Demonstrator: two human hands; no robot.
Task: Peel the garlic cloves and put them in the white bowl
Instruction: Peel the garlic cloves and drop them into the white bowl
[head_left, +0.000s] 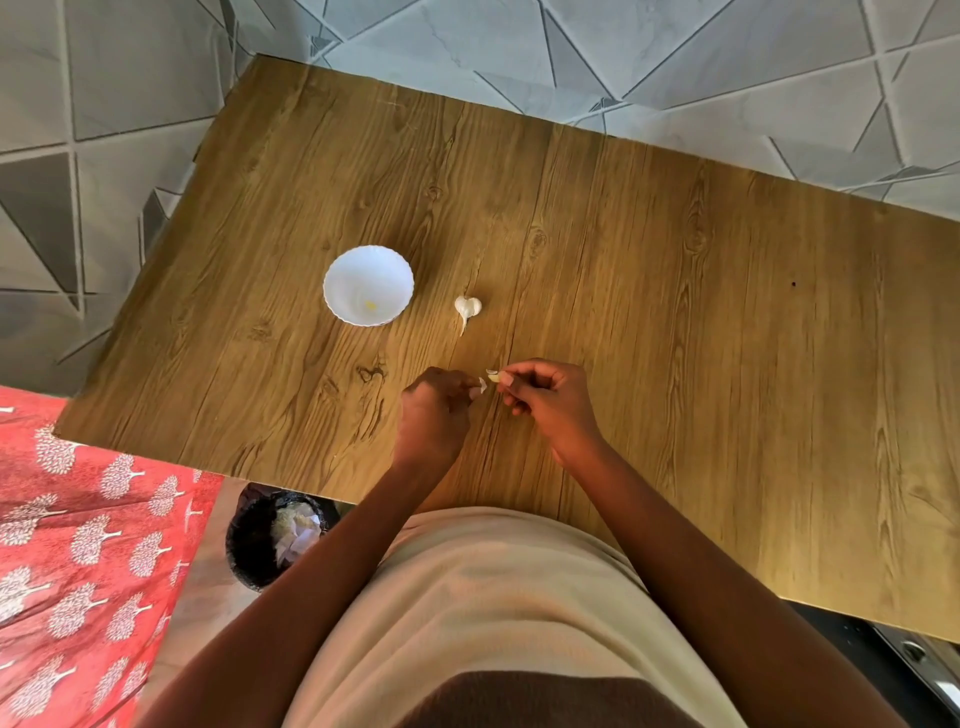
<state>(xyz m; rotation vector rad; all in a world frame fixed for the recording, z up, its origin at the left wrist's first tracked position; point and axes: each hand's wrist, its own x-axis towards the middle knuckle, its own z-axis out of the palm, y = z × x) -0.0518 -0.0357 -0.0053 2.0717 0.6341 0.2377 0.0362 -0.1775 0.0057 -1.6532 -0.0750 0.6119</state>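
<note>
The wooden counter (675, 312) stands on a grey tiled floor (130, 104) with triangle lines — a red patterned cloth (78, 545) and a dark bin (260, 540) are at its near left. The right hand (545, 397) pinches a garlic clove (493, 375), and the left hand (434, 410) pinches a peel piece (482, 385). The white bowl (369, 260) sits beyond, with more garlic (467, 307) just beside it.

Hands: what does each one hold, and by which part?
The right hand pinches a garlic clove at its lower end between thumb and fingertips. The left hand pinches a flake of peel at its edge.
</note>
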